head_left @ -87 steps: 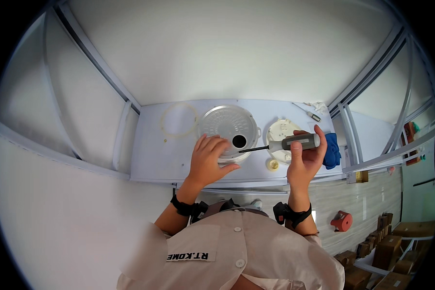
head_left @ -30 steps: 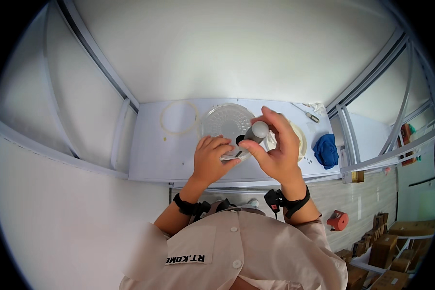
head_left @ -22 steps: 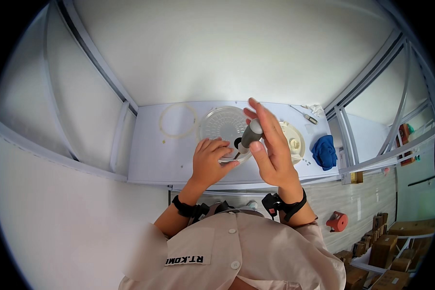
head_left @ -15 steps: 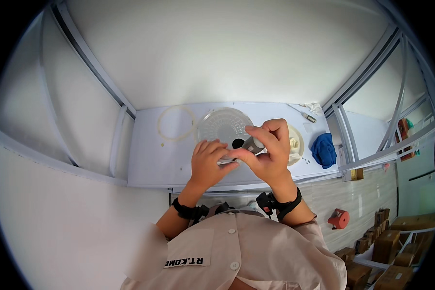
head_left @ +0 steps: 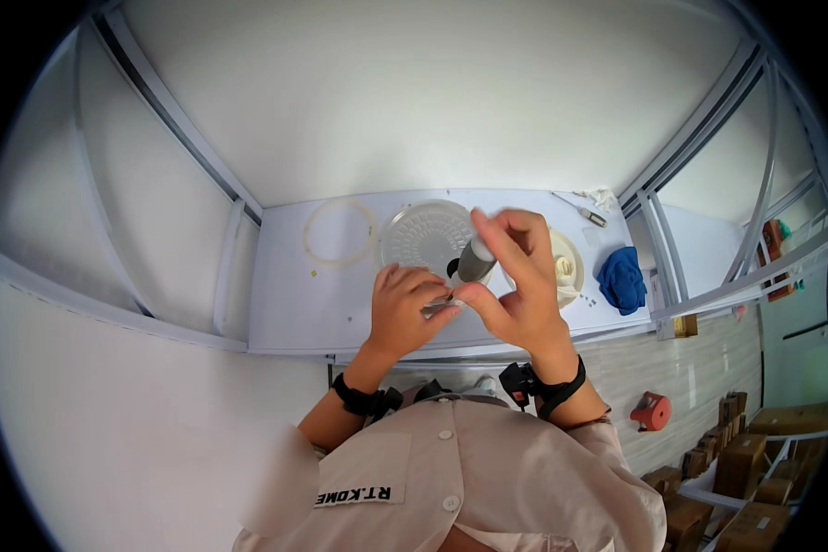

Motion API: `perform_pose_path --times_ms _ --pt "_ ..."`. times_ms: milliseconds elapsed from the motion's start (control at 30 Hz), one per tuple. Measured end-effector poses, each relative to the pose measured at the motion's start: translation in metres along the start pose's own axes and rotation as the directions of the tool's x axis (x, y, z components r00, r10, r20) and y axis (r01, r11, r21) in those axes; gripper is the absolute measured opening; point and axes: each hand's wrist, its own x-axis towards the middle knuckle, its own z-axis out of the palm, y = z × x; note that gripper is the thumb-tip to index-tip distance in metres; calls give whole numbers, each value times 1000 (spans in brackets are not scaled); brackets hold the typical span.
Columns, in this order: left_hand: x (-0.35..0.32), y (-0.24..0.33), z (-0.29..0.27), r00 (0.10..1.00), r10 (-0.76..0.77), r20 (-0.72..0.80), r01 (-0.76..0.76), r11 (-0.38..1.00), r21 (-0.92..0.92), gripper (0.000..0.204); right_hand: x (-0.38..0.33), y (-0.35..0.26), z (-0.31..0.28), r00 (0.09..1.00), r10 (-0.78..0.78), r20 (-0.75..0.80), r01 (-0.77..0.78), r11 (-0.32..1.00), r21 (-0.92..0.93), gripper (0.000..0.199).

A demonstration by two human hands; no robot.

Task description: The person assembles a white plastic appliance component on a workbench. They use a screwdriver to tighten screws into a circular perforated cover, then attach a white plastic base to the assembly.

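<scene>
Since 0.5 s ago, right hand (head_left: 515, 294) is tilting the grey-handled screwdriver (head_left: 475, 260) upright, fingers closed around it, at 3 o'clock of clear ribbed disc (head_left: 425, 235); left hand (head_left: 405, 308) fingers are pinching beside the tip on the surface (head_left: 294, 304).

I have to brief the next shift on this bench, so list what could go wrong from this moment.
1. The right hand holds the screwdriver only by fingertips, upright over the round clear cover; it may slip off and scratch the cover.
2. The left hand has its fingers close beside the tool tip, so a slip could jab them.
3. The work sits near the table's front edge; small parts might roll off.
</scene>
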Motion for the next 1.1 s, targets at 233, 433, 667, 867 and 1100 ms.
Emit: perform_pose_path --times_ms 233,433,667,867,1100 --pt "1 -2 6 999 32 -17 -31 999 35 23 1 0 -4 997 75 34 -76 996 41 58" --pt "3 2 6 999 -7 -40 9 999 45 23 7 -11 -9 994 85 69 -91 992 83 72" --pt "3 1 6 1000 -26 -16 26 1000 17 22 -9 10 -2 962 226 154 -258 935 242 85" --pt "1 -1 5 999 -7 -49 7 1000 7 20 7 1 4 1000 11 17 -10 998 -65 53" --pt "-1 -3 10 998 -48 -27 48 999 -21 17 1 6 -4 988 101 117 -113 988 107 47"
